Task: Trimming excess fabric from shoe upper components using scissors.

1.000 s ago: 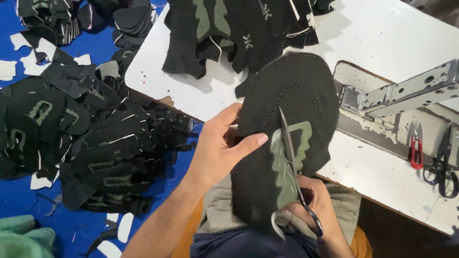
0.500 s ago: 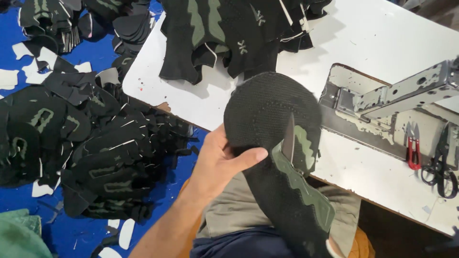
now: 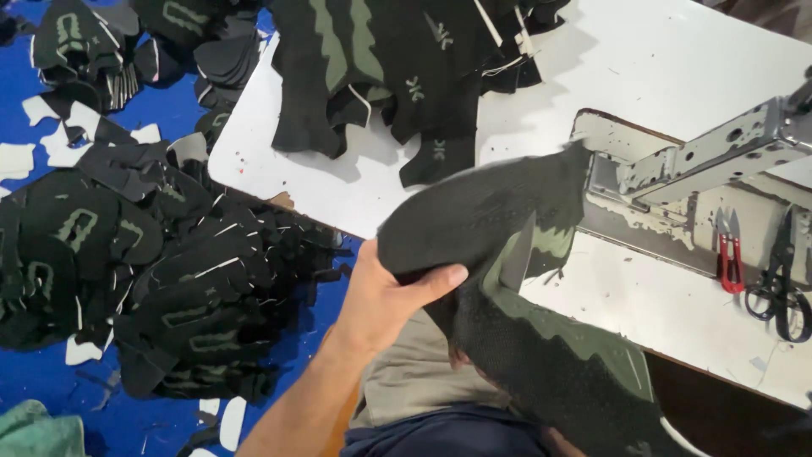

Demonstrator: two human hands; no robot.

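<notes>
My left hand grips the near edge of a black knit shoe-upper piece with grey-green markings, thumb on top, and holds it up over my lap at the table's front edge. The piece is folded over and blurred, and hangs down to the lower right. A grey scissors blade lies across its middle. My right hand is almost wholly hidden under the fabric; only a sliver of fingers shows below it.
The white table carries a heap of similar black pieces at the back, a metal machine arm, red snips and black scissors. Several cut pieces and white scraps lie on the blue floor to my left.
The knit piece was swung from upright and flat to folded and tipped right, toward the machine arm. My right hand, visible with the scissors a second ago, is now covered by the fabric.
</notes>
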